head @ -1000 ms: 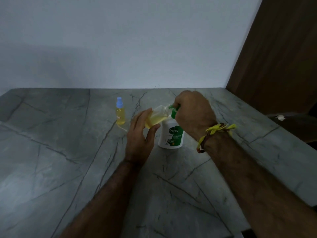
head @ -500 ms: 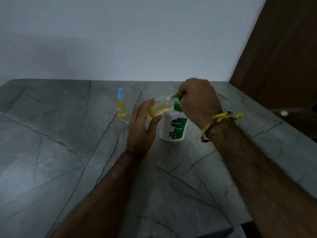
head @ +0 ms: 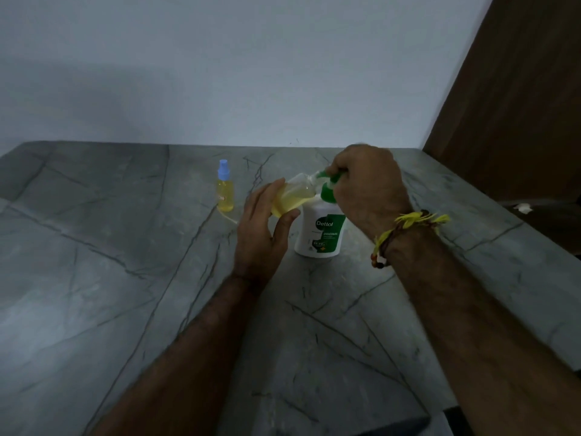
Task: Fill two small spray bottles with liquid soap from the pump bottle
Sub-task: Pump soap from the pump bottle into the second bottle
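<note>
Fingers of the right hand [head: 367, 187] curl over the green pump head of the pump bottle [head: 320, 231], pressing. Left hand [head: 264, 228] grips spray bottle 2 [head: 290, 196], tilted, its mouth at the nozzle, partly filled. Spray bottle 1 [head: 225, 191] stands capped, far left. Next, probably more pumps, mouth kept aligned.

Both forearms are bare and unsleeved, the right wrist tied with a thread band [head: 405, 229] (yellow tassels, dark beads).

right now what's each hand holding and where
Left hand holds the open spray bottle by its body, tilted at the spout. Right hand grips the pump head.
</note>
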